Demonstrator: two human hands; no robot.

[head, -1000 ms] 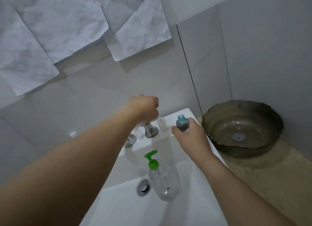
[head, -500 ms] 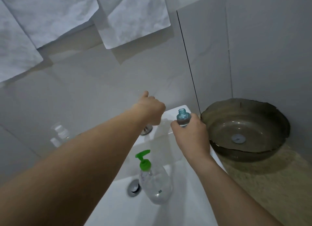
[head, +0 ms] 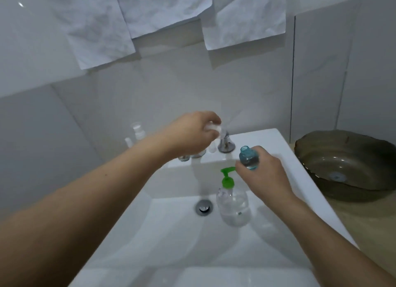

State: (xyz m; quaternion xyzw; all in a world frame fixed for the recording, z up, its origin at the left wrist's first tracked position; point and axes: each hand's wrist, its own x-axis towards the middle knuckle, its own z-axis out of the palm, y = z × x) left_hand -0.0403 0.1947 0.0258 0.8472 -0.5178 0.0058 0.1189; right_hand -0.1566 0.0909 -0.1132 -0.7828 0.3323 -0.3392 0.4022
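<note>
Left hand is raised over the back ledge of the white sink, at 12 o'clock from the drain. Its fingers are curled, pinching a small whitish cap just above the chrome fitting. Right hand is at 1 o'clock from the drain, fingers wrapped round a small blue bottle. The bottle is held off the ledge, tilted slightly, its neck uncapped and pointing toward 11 o'clock. A clear pump bottle with a green head stands in the basin, just beside the drain at 3 o'clock. A brown glass bowl sits on the table, at 3 o'clock from the sink.
</note>
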